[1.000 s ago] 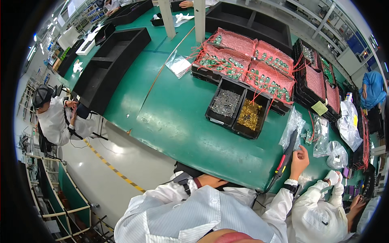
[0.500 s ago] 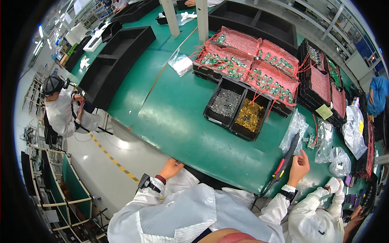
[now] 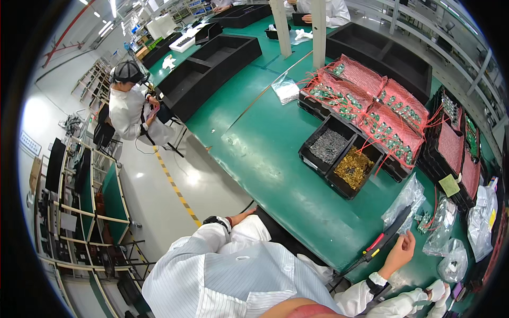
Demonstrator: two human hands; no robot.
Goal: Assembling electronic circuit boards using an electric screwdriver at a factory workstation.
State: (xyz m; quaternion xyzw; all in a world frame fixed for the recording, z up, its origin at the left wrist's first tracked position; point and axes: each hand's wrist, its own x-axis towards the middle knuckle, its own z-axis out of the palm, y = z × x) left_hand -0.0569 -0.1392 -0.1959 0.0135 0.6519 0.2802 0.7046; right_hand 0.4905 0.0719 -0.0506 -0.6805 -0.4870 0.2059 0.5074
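Black corded tool (image 3: 391,231), clear bag (image 3: 407,195), bins (image 3: 314,162)

Surface (image 3: 260,151): green, glossy, broad; its long edge beside the open floor runs diagonally. Floor (image 3: 146,212), seen from where I stand: pale, smooth, with bright light reflections. A yellow-and-black striped line (image 3: 173,183) crosses it, well apart from that edge. Farther out: a rack (image 3: 89,214) with pale framing and dark green panels. Wall (image 3: 55,87) beyond: whitish; a small blue-and-white sign (image 3: 30,143) hangs on it. Overhead: strip lights (image 3: 113,8), lit. Two pale posts (image 3: 318,34) rise toward the surface's far end. Light metal framework (image 3: 395,18) stands past the far right edge.
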